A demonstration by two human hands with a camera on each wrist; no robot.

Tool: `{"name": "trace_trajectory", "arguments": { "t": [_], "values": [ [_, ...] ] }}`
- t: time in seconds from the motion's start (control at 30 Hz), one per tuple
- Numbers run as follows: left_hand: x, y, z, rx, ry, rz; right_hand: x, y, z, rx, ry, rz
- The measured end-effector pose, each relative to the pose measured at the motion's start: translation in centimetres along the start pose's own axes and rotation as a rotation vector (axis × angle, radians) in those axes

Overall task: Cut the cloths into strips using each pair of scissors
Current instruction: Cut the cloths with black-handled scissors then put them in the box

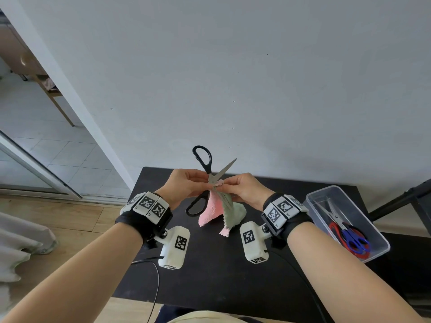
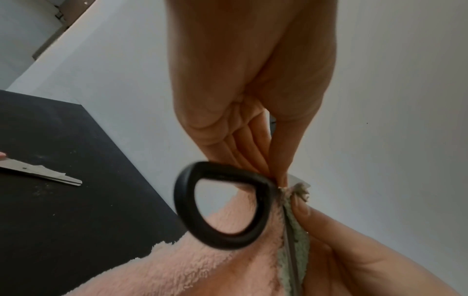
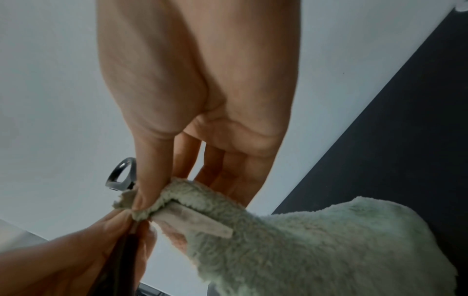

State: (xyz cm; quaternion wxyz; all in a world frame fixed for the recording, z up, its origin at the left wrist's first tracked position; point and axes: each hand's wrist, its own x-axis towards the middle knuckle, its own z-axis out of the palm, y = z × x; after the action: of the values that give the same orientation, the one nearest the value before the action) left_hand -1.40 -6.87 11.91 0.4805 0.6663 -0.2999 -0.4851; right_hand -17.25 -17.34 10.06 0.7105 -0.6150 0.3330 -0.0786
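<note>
together, both hands (image 1: 186,183) on cloth (image 1: 211,209), scissors (image 1: 205,169)

- Bench (image 1: 210,276): near half lay bare beneath both forearms; open passage there.
- Centre blocked: black scissors (image 1: 205,164) stood open, blades apart, held above the bench with the pink-and-green cloth (image 1: 217,210) hanging down to the surface.
- Left hand (image 1: 184,183) and right hand (image 1: 245,187) crowded the scissors' pivot.
- Right edge: clear box (image 1: 312,197) holding red and blue scissors (image 1: 349,238) stood in the way.
</note>
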Motion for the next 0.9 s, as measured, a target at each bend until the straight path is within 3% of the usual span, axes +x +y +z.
{"name": "trace_trajectory", "arguments": {
  "t": [0.53, 0.73, 0.9],
  "values": [
    [0.7, 0.3, 0.7, 0.021, 0.104, -0.018, 0.0, -0.1, -0.9, -0.087, -0.012, 0.039],
    [0.7, 0.5, 1.3, 0.009, 0.088, -0.024, 0.8, 0.5, -0.5, -0.118, 0.105, 0.016],
    [0.9, 0.6, 1.3, 0.003, 0.061, -0.051, 0.9, 0.4, -0.5, -0.105, 0.079, 0.026]
  ]
}}
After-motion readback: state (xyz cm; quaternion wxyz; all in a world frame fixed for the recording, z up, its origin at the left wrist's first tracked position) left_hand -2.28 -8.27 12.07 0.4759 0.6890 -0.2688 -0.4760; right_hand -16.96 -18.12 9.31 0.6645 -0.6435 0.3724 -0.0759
